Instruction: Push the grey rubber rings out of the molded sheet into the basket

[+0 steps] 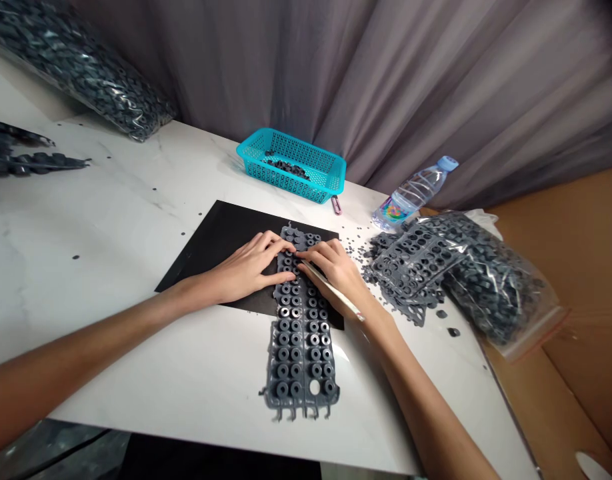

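A long dark grey moulded rubber sheet point(305, 360) with rows of round, holed bushings lies lengthwise in front of me, partly over a black mat point(196, 257). One round gap shows near its close end. My left hand point(253, 267) rests at the sheet's left edge, its thumb and fingers pressed on the bushings. From the right, my right hand point(336, 270) grips a thin white stick-like tool point(339, 293), its tip among the bushings close to my left fingertips. The exact contact of the tip is hidden by the fingers.
A turquoise basket point(291, 167) holds loose dark pieces. A pink-handled tool point(337, 205) lies beside it. At right are a water bottle point(416, 193), punched sheets point(411, 267) and a bag of parts point(501, 293). A large filled bag point(86, 67) stands back left; dark strips point(26, 157) lie left.
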`<control>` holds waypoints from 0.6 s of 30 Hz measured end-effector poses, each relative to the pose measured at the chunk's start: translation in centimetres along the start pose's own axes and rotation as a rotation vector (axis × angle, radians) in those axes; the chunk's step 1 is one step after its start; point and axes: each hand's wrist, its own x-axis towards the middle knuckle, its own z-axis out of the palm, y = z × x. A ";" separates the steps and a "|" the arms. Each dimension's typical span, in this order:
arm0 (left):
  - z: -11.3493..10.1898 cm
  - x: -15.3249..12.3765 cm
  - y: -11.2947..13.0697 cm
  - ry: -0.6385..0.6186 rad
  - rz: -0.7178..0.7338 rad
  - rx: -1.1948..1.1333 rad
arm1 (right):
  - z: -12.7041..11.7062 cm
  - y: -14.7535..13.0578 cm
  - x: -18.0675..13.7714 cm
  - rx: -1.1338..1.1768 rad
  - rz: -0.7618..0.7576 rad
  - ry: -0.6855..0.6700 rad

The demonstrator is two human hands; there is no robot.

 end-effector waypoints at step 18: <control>0.5 -0.3 0.2 0.002 0.047 0.069 | -1.3 2.5 -0.8 0.239 0.317 0.345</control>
